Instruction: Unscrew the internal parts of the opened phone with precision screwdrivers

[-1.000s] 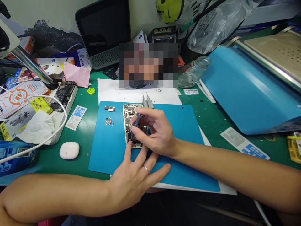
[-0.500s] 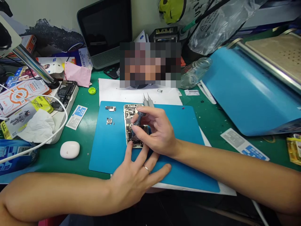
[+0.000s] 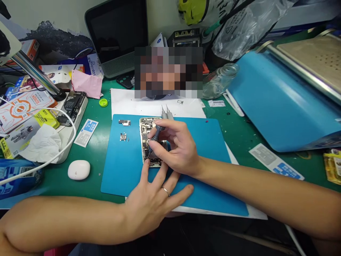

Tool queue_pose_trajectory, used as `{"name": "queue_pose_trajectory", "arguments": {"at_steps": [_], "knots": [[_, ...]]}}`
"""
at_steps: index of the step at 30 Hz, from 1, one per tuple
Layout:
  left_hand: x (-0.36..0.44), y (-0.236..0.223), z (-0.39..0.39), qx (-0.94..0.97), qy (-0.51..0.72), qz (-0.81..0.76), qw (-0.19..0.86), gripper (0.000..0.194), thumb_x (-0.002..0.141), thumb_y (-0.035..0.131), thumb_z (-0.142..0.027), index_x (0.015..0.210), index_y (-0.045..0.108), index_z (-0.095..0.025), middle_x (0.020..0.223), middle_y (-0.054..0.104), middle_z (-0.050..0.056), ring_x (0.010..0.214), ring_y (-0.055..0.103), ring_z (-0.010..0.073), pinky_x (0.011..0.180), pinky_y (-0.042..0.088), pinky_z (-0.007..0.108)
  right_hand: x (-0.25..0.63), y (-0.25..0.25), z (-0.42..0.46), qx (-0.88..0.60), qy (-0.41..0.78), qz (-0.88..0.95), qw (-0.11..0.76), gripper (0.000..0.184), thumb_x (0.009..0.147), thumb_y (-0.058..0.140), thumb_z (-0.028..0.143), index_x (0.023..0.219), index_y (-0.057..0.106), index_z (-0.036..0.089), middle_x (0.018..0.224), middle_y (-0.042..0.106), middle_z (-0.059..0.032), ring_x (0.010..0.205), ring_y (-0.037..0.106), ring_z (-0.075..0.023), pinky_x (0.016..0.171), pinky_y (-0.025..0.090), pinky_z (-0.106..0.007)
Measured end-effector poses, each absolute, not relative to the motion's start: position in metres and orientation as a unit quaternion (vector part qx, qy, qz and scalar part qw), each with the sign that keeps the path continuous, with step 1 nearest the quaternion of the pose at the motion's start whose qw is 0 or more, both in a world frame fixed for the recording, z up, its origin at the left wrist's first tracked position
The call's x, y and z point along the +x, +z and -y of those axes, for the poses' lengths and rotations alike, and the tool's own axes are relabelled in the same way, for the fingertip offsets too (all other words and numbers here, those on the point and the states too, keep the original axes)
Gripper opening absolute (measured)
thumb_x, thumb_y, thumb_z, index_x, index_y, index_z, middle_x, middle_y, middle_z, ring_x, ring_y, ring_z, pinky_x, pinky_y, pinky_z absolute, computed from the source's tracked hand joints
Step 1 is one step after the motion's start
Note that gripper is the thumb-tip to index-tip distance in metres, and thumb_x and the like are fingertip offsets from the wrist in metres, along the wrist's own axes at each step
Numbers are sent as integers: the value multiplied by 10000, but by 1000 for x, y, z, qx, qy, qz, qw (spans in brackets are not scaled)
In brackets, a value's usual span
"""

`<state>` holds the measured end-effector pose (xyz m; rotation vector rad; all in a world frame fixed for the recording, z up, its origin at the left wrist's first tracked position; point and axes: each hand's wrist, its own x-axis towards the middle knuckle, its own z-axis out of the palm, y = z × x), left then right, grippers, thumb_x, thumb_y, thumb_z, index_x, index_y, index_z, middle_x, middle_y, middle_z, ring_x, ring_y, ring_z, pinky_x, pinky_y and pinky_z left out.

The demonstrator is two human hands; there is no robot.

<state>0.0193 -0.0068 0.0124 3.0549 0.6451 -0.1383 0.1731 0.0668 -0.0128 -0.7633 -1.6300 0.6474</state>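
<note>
An opened phone lies on a blue mat, its inner parts showing. My right hand grips a dark grey screwdriver and holds it upright over the phone, the tip down near the lower left part. With fingers spread, my left hand rests at the phone's bottom edge, the index fingertip touching its lower left corner. My right hand covers the phone's right side. Left of the phone lie a small metal part and another small part with tiny bits beside it. Two grey drivers lie beyond my right hand.
A white case and a printed card lie to the left, near a white cable. Behind are white paper, a green cap and a glass jar. A blue sheet rises at right.
Both hands, the screwdriver and the phone keep almost the same places. The whole view has shifted very slightly.
</note>
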Motion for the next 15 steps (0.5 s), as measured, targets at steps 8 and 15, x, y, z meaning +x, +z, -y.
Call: {"name": "queue_pose_trajectory", "arguments": {"at_steps": [8, 15], "knots": [[18, 14, 7, 977, -41, -207, 25, 815, 877, 698, -385, 1592, 325, -267, 1635, 353, 146, 1475, 316, 420, 1152, 313, 682, 173, -10, -66, -325, 296, 695, 569, 540, 908, 626, 73, 1371, 473, 305, 1018, 629, -8, 809, 657, -111, 665, 613, -237], [20, 16, 4, 977, -46, -206, 25, 846, 858, 721, -407, 1593, 326, -263, 1616, 380, 157, 1467, 331, 433, 1153, 298, 697, 173, -11, -66, -328, 311, 693, 562, 512, 916, 630, 86, 1353, 477, 303, 1034, 636, -14, 799, 664, -106, 692, 628, -248]]}}
